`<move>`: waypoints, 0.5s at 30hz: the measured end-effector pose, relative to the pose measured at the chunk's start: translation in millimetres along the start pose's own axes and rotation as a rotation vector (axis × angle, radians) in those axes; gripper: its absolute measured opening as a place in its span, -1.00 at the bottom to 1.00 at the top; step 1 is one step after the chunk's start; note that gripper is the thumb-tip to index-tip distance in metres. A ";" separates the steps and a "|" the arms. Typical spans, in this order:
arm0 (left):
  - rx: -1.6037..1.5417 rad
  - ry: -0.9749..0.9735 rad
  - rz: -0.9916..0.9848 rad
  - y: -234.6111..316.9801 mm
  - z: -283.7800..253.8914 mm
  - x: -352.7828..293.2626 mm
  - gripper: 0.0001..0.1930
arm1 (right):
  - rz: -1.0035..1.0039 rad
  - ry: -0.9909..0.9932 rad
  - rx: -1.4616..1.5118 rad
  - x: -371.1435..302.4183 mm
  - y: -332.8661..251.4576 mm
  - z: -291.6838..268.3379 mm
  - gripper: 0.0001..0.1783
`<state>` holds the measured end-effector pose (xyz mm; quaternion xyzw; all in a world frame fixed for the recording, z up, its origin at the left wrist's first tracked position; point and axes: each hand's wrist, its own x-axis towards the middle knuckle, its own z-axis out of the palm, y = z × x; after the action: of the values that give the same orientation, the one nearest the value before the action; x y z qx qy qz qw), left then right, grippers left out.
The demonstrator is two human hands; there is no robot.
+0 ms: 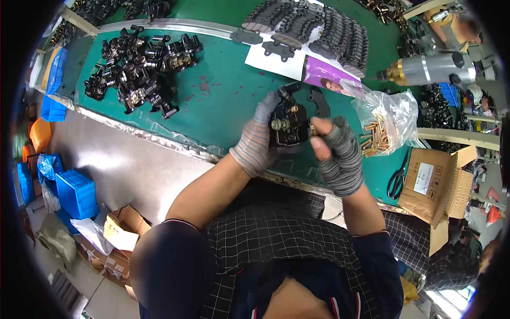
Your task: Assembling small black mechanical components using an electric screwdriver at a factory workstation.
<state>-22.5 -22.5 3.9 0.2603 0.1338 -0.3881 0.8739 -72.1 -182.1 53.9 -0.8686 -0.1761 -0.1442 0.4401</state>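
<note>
My left hand (258,133), in a striped fingerless glove, grips a black brake caliper (288,125) at the near edge of the green bench. Gold-coloured metal bits show on the caliper's upper face. My right hand (339,154), in a grey fingerless glove, is closed in a pinch just right of the caliper. A small brass-coloured pin (312,128) shows at its fingertips, mostly hidden by them. A loose dark brake pad (319,102) lies just beyond. More brass-coloured pins (376,137) lie in a clear plastic bag (398,114) to the right.
A pile of black calipers (141,69) covers the bench's left side. Stacked brake pads (319,32) stand at the back. A grey power driver (430,69) hangs at the right, above the bench. Scissors (397,178) and an open cardboard box (427,183) sit at the right edge.
</note>
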 end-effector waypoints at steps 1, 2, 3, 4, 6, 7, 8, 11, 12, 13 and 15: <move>-0.006 0.003 0.003 -2.2 1.6 -3.4 -0.36 | -0.001 -0.007 0.002 -4.6 -0.2 7.0 -0.74; -0.014 -0.003 0.030 -5.5 4.3 -6.1 -0.36 | -0.013 0.067 0.063 -10.9 1.8 15.3 -0.70; -0.017 -0.014 0.054 -6.6 8.0 -5.3 -0.36 | -0.027 0.147 0.121 -14.6 5.8 22.0 -0.67; -0.020 -0.026 0.079 -7.5 11.0 -4.7 -0.36 | -0.041 0.227 0.178 -17.2 9.1 25.3 -0.63; -0.020 -0.040 0.086 -11.4 13.7 -5.2 -0.36 | -0.134 0.219 0.127 -20.2 16.0 25.9 -0.61; -0.021 -0.051 0.089 -14.1 14.1 -5.6 -0.37 | -0.223 0.210 0.077 -20.9 19.1 25.5 -0.58; -0.021 -0.062 0.092 -16.2 13.9 -5.5 -0.37 | -0.311 0.202 0.026 -20.7 20.8 24.7 -0.56; -0.035 -0.016 0.030 -25.8 6.4 2.2 -0.37 | -0.360 0.168 -0.066 -21.0 21.8 21.7 -0.53; -0.044 0.007 -0.005 -27.3 6.9 4.0 -0.38 | -0.380 0.150 -0.113 -21.8 22.8 20.2 -0.51; -0.042 0.007 -0.007 -28.7 7.4 5.7 -0.38 | -0.378 0.152 -0.113 -23.1 26.0 19.4 -0.51; -0.115 -0.033 -0.094 -29.2 10.3 8.7 -0.41 | -0.345 0.152 -0.101 -27.5 36.7 19.6 -0.55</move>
<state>-38.2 -50.0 -1.6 0.1969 0.1536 -0.4247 0.8702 -79.0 -191.2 5.3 -0.8331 -0.2813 -0.2913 0.3768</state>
